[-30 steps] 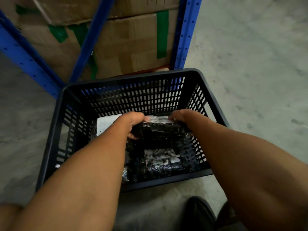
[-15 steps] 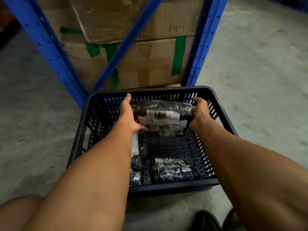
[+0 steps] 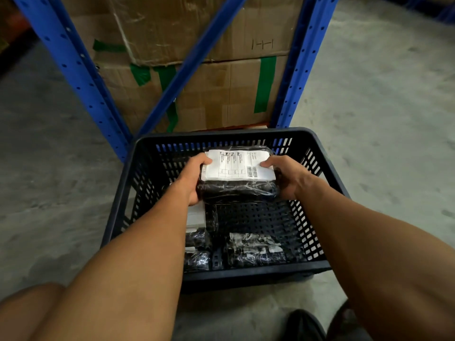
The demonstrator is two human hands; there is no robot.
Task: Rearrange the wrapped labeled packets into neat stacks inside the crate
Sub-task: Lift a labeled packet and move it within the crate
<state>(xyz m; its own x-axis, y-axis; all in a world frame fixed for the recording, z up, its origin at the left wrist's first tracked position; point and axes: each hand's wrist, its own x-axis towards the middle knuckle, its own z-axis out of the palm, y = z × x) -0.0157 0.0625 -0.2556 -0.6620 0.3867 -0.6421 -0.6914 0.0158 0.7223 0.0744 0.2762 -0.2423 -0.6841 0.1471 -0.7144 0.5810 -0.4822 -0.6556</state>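
A dark slatted plastic crate (image 3: 327, 168) sits on a grey concrete floor (image 3: 384, 114), its far wall close to a blue steel rack (image 3: 73, 67) with a diagonal brace. Behind the rack's posts stand stacked cardboard boxes (image 3: 209, 94) patched with strips of green tape. At the near right edge of the view a dark shoe (image 3: 305, 323) shows on the floor just outside the crate, and a bare knee fills the near left corner.

Inside the crate, a black wrapped packet (image 3: 256, 249) lies flat against the near wall toward the right. More wrapped packets (image 3: 198, 244) lie along the left side, one with a white label up, but the left forearm hides much of them. Bare perforated crate bottom shows between these and the far wall.

Both hands are closed on one black film-wrapped packet (image 3: 236, 190), held toward the far side of the crate at about rim height, its white printed label (image 3: 237, 164) with a barcode facing up. The left hand (image 3: 192, 178) clasps its left end, thumb lying on the label's left edge. The right hand (image 3: 285, 175) clasps the right end, thumb pressed on the label's right edge, fingers wrapped beneath and out of sight. Whether the packet rests on anything below cannot be told.
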